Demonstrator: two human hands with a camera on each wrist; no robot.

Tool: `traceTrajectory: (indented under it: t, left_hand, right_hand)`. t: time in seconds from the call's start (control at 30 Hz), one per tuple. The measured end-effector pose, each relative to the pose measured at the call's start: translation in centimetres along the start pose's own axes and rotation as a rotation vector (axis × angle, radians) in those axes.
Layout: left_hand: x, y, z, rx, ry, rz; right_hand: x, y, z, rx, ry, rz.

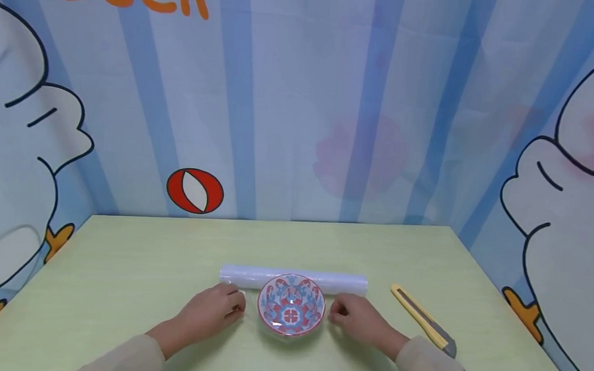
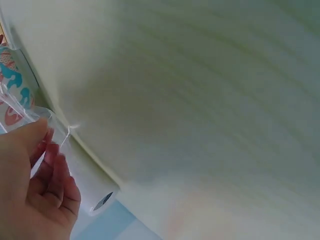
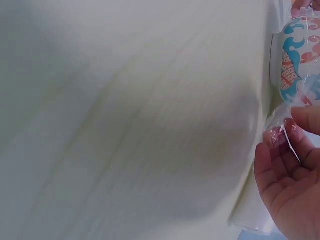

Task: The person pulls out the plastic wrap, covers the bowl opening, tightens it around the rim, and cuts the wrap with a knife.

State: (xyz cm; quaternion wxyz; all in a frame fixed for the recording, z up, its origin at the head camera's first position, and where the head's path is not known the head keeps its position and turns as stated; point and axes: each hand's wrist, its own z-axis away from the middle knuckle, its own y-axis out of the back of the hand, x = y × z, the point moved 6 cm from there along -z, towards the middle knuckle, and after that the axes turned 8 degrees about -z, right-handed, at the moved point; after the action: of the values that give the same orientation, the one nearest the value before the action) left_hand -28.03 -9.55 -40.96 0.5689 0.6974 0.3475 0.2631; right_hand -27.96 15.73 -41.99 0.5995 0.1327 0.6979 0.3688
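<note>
A bowl with a red and blue pattern stands upright on the table, and clear plastic wrap lies over it. On its left side my left hand pinches the wrap between thumb and fingers; in the left wrist view the film stretches from those fingertips. My right hand pinches the wrap on the other side, and crinkled film shows at its fingers in the right wrist view. Just behind the bowl lies the roll of plastic wrap, lengthwise across the table.
A yellow and grey utility knife lies on the table right of the right hand, close to that forearm. The pale green table ends at a striped blue cloth backdrop with cartoon ducks on both sides.
</note>
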Motion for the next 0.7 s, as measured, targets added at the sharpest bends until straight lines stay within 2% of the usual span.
traceTrajectory:
  t: [0.07,0.17,0.3,0.37,0.5,0.6,0.7]
  left_hand:
    - [-0.3,-0.4,-0.2,-0.023,0.071,0.041]
    - [-0.5,-1.2,-0.6,-0.075,0.193,0.171]
    - [-0.4,-1.9,-1.1,-0.092,0.348,0.414]
    - [-0.4,-2.3,-1.2,-0.093,0.414,0.551]
    - [-0.5,-3.4,-1.5,-0.111,0.545,0.808]
    - [-0.4,-3.9,-1.7,-0.113,0.624,0.912]
    - [-0.4,-4.4,-1.8,-0.098,0.687,0.966]
  right_hand:
    - [0.0,0.0,-0.1,0.025,-0.025,-0.049]
    - [0.6,-0.5,-0.4,0.043,-0.107,-0.214]
    - [1.6,-1.3,-0.4,0.098,-0.245,-0.477]
    - [1.9,-1.6,-0.4,0.135,-0.287,-0.553]
    - [2.0,-2.1,-0.5,0.195,-0.342,-0.642]
    - [1.9,-2.2,-0.5,0.232,-0.375,-0.652]
    - [1.7,-2.2,-0.5,0.252,-0.392,-0.628]
